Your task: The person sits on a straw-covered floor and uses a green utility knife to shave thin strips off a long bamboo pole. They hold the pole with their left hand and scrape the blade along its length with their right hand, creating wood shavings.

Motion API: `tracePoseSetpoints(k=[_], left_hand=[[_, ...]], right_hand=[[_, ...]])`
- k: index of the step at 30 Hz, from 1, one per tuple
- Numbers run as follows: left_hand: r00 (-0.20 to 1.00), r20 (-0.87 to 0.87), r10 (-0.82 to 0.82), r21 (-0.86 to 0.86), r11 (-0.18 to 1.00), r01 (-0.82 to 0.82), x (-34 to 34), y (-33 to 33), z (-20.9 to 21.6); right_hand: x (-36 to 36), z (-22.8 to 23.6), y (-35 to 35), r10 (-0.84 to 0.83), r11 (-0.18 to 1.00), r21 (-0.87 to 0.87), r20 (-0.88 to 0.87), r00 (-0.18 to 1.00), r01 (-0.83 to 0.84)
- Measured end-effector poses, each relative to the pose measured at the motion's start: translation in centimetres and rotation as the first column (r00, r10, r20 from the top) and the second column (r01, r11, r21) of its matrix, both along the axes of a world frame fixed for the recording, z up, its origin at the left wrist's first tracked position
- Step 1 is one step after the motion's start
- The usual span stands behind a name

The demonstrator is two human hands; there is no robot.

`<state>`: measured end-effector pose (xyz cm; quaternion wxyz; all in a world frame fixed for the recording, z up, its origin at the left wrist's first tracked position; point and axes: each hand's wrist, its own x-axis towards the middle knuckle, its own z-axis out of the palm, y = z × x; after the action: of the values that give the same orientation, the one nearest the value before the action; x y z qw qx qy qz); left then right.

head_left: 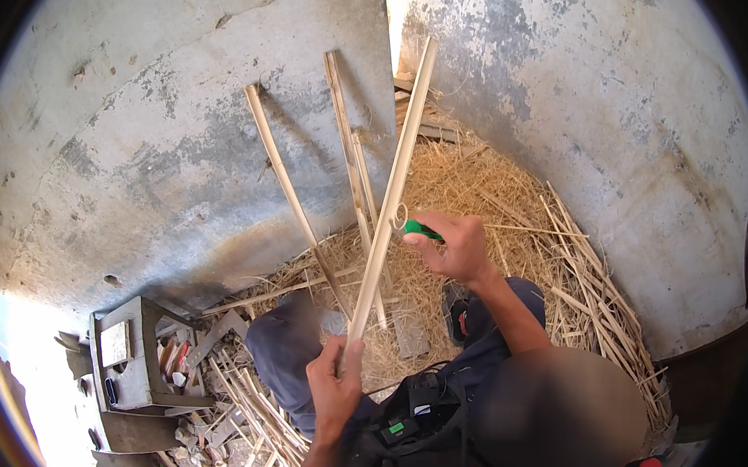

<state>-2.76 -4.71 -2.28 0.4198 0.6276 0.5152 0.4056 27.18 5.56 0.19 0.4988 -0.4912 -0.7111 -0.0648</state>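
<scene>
A long pale wooden strip [403,159] slants upward, away from my lap. Its near end is gripped in my left hand [335,382], with the fingers closed around it. My right hand [454,244] is wrapped round a small green-handled tool [422,230] held against the strip's right edge, about midway along. Right at that spot, a thin curled shaving [401,215] stands off the wood. The tool's blade is too small to make out.
More strips [276,156] lean against the weathered wall [177,122]. A pile of fine shavings [478,188] covers the corner, with thin sticks [595,283] heaped at right. At left stands a worn wooden box [141,352] holding odds and ends, beside more loose sticks [255,409].
</scene>
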Motion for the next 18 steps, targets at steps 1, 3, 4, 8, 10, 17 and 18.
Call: tracePoseSetpoints(k=[1, 3, 4, 8, 10, 17, 18], left_hand=[[1.000, -0.016, -0.008, -0.007, 1.000, 0.007, -0.1, -0.2, -0.1], [0.999, 0.024, -0.021, 0.004, 1.000, 0.021, -0.3, -0.7, -1.1], [0.999, 0.041, -0.028, 0.011, 1.000, 0.027, -0.3, -0.8, -1.3], [0.999, 0.039, -0.029, -0.036, 0.999, 0.030, -0.7, -1.0, -0.9], [0.999, 0.017, -0.039, -0.032, 0.999, 0.039, -1.0, -1.2, -0.9], [0.998, 0.013, -0.053, -0.053, 0.997, 0.054, -1.6, -2.0, -1.2], [0.998, 0.030, -0.053, -0.069, 0.996, 0.055, -1.7, -2.1, -1.2]], right_hand=[[1.0, 0.3, 0.2, -0.033, 0.997, -0.068, -0.023, 0.999, 0.032], [1.9, 0.7, 0.4, -0.057, 0.993, -0.105, -0.012, 0.998, 0.056], [2.1, 0.7, 0.6, -0.047, 0.996, -0.071, 0.016, 0.999, 0.048], [1.9, 0.5, 1.0, -0.069, 0.997, -0.018, -0.036, 0.997, 0.069], [2.6, 0.8, 1.4, -0.090, 0.995, -0.041, -0.015, 0.996, 0.089], [4.8, 0.7, 3.1, -0.137, 0.989, 0.060, 0.029, 0.990, 0.135], [5.4, 0.0, 3.8, -0.190, 0.982, -0.023, -0.001, 0.982, 0.190]])
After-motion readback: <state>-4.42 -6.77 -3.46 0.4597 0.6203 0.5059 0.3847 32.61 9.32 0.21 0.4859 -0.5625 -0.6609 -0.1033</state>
